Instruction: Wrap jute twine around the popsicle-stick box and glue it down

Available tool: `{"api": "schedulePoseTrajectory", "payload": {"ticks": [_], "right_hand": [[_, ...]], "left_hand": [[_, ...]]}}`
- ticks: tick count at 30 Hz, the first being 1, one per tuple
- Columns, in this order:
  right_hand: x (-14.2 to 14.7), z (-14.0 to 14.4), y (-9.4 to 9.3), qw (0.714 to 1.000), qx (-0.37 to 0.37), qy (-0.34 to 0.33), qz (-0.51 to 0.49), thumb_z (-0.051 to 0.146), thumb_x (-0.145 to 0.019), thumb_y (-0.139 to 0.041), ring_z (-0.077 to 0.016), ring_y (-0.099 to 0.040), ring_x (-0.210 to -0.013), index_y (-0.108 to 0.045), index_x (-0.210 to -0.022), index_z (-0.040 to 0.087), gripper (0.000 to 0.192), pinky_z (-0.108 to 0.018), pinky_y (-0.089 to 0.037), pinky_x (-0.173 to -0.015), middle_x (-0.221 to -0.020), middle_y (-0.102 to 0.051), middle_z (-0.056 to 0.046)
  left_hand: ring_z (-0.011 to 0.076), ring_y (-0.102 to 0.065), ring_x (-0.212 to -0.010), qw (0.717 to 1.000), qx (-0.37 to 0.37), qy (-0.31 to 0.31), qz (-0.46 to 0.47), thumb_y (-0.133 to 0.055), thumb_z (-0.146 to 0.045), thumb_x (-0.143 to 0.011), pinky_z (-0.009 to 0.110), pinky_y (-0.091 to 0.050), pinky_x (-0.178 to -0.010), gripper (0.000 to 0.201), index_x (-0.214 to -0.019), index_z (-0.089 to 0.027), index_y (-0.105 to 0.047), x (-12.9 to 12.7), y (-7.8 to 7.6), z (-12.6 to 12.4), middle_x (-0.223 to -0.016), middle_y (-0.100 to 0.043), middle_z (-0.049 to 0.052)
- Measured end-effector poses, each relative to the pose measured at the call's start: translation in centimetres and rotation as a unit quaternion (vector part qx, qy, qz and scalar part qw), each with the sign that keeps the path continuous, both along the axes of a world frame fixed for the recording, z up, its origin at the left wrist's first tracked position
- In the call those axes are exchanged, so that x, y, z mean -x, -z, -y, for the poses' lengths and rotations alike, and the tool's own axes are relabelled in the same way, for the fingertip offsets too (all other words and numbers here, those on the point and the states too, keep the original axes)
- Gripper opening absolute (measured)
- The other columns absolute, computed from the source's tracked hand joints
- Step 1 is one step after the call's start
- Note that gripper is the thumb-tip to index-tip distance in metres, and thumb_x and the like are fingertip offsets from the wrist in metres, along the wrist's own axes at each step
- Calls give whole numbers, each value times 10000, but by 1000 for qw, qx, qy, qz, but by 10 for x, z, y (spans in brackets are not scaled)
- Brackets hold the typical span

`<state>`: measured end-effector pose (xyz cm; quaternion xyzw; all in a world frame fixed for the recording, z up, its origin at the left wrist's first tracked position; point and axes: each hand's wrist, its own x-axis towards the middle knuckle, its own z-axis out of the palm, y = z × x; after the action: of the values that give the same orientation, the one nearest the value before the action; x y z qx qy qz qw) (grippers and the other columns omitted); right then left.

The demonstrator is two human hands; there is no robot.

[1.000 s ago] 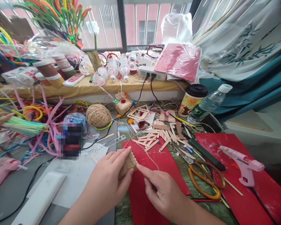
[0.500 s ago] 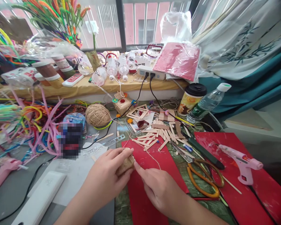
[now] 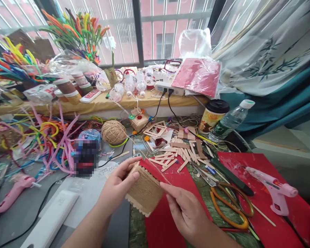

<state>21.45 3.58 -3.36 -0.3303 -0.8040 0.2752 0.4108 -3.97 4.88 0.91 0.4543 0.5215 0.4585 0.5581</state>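
Observation:
My left hand (image 3: 120, 186) is closed around a twine-wrapped box (image 3: 146, 189), thumb on its near face. Rounded craft-stick ends form a scalloped lower edge, and a red strip shows along its upper side. At the box's right corner, my right hand (image 3: 184, 206) has its thumb and index finger pinched together, apparently on the twine (image 3: 163, 175); the exact contact is hidden. This strand slants down towards that hand from behind the box. The ball of twine (image 3: 114, 132) sits further back on the left. Under the hands lies a red sheet (image 3: 167, 230).
Loose craft sticks (image 3: 179, 151) are heaped behind the hands. Scissors (image 3: 231, 203) and a pink glue gun (image 3: 272, 189) lie right; another glue gun (image 3: 15, 191) lies left. A bottle (image 3: 231, 120) and lidded cup (image 3: 213, 117) stand behind. Black cords (image 3: 158, 110) cross from a power strip (image 3: 169, 89).
The box has turned in my left hand, so its broad wrapped face and scalloped edge now show. My right hand has shifted slightly right. The whole view has tilted up a little.

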Motion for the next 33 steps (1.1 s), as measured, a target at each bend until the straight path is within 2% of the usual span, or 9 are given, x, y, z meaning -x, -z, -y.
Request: {"api": "schedulePoseTrajectory", "payload": {"ticks": [4, 8, 13, 17, 24, 26, 30, 33], "right_hand": [[-2, -2, -3, 1000, 19, 22, -6, 98, -1015, -525, -220, -793, -1045, -616, -1372, 270, 406, -310, -642, -916, -1218, -799, -76], [-3, -3, -6, 998, 42, 49, -21, 121, -1022, -539, -202, -793, -1013, -657, -1286, 267, 324, -296, -631, -922, -1146, -813, -55], [-2, -2, -5, 993, 74, 78, -45, 157, -1023, -552, -192, -790, -928, -668, -1230, 253, 256, -271, -633, -830, -1072, -806, -54], [-3, 0, -5, 994, 66, 73, -44, 141, -1009, -561, -192, -786, -921, -670, -1204, 249, 248, -270, -621, -835, -1052, -803, -53], [-3, -1, -2, 995, 55, 46, -66, 106, -1005, -532, -160, -736, -804, -642, -1150, 261, 239, -254, -590, -773, -914, -746, -20], [-1, 1, 2, 994, 60, 44, -74, 119, -1017, -534, -165, -732, -818, -639, -1161, 262, 228, -262, -589, -787, -927, -742, -28], [3, 5, 7, 978, 119, 84, -151, 214, -1050, -569, -171, -737, -858, -590, -1190, 251, 146, -245, -598, -770, -963, -724, -45], [5, 4, 5, 962, 184, 74, -188, 306, -1072, -567, -145, -684, -714, -579, -1148, 233, 107, -225, -576, -668, -853, -680, -16]], "left_hand": [[336, -731, -1118, 996, 35, -8, 85, -755, -441, -912, 386, -554, -922, 549, -1407, -240, -631, -4, 8, -6, -1269, -766, 110], [335, -741, -1106, 991, 56, -22, 119, -771, -428, -887, 384, -562, -915, 573, -1411, -239, -635, -6, 12, -8, -1258, -772, 110], [331, -755, -1068, 985, 87, -37, 142, -804, -439, -837, 374, -574, -888, 628, -1403, -216, -649, -9, 14, -10, -1227, -783, 116], [325, -754, -1080, 983, 91, -52, 150, -805, -435, -840, 351, -574, -867, 631, -1409, -215, -646, -12, 15, -11, -1222, -787, 109], [330, -772, -1076, 973, 132, -30, 189, -820, -392, -823, 375, -599, -883, 648, -1428, -243, -644, -12, 19, -13, -1262, -785, 104], [334, -772, -1088, 970, 142, -27, 197, -821, -391, -823, 379, -604, -889, 664, -1443, -247, -633, -13, 19, -13, -1282, -780, 108], [342, -750, -1158, 963, 154, -17, 220, -791, -388, -860, 381, -606, -920, 647, -1464, -236, -616, -16, 19, -12, -1338, -754, 121], [344, -757, -1152, 955, 155, -17, 253, -769, -374, -878, 397, -603, -954, 637, -1473, -217, -604, -18, 18, -12, -1344, -749, 129]]}}
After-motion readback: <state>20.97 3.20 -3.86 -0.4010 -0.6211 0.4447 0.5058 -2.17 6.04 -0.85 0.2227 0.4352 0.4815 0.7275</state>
